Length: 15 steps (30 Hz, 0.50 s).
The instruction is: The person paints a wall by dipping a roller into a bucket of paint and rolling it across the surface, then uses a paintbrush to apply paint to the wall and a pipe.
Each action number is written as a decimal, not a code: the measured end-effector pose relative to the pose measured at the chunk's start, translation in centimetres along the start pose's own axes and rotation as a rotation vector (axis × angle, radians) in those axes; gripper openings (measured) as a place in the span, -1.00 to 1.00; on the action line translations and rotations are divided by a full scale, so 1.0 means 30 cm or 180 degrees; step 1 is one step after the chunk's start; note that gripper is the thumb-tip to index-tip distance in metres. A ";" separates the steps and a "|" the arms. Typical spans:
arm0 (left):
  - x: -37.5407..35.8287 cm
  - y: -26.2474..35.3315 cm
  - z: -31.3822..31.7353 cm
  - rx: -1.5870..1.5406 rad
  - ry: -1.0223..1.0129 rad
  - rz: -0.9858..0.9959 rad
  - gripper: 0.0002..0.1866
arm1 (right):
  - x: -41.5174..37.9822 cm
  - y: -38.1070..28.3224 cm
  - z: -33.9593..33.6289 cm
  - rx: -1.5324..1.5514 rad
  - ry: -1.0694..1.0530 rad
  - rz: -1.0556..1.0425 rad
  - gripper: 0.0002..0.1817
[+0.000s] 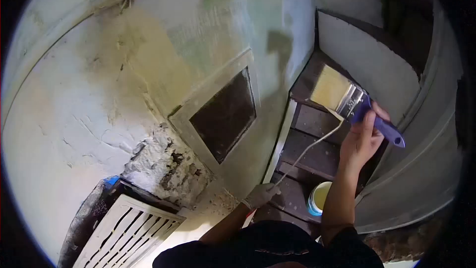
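While gripped, paintbrush bristles pale yellow

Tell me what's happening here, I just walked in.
A person is painting in a narrow corner. The right hand holds a wide paintbrush with a purple handle, its bristles loaded with pale yellow paint, raised near a dark wooden frame. The left hand, in a pale glove, rests low against the wall's edge beside a thin white cord. A small tub of paint sits below. The wall is patchy, with crumbling plaster above a white vent grille.
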State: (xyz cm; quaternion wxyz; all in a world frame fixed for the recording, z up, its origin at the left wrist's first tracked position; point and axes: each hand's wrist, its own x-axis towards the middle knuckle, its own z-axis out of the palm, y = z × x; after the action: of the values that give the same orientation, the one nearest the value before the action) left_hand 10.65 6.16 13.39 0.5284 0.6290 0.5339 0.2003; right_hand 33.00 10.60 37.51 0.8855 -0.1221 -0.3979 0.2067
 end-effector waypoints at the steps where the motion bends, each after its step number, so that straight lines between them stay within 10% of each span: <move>1: 0.016 -0.032 -0.004 -0.0067 0.0191 0.0197 -0.65 | -0.049 -0.010 -0.082 -0.0020 0.0109 -0.0005 -0.74; 15: 0.011 -0.054 0.012 0.0190 0.0514 -0.0273 -0.65 | -0.794 0.062 -1.023 -0.2519 0.1215 0.2428 -0.67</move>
State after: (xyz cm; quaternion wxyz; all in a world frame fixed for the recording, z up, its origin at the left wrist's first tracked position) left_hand 10.31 6.09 11.72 0.4727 0.6028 0.6070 0.2115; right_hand 41.43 -0.36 1.16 0.6914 -0.6136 -0.2061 0.3210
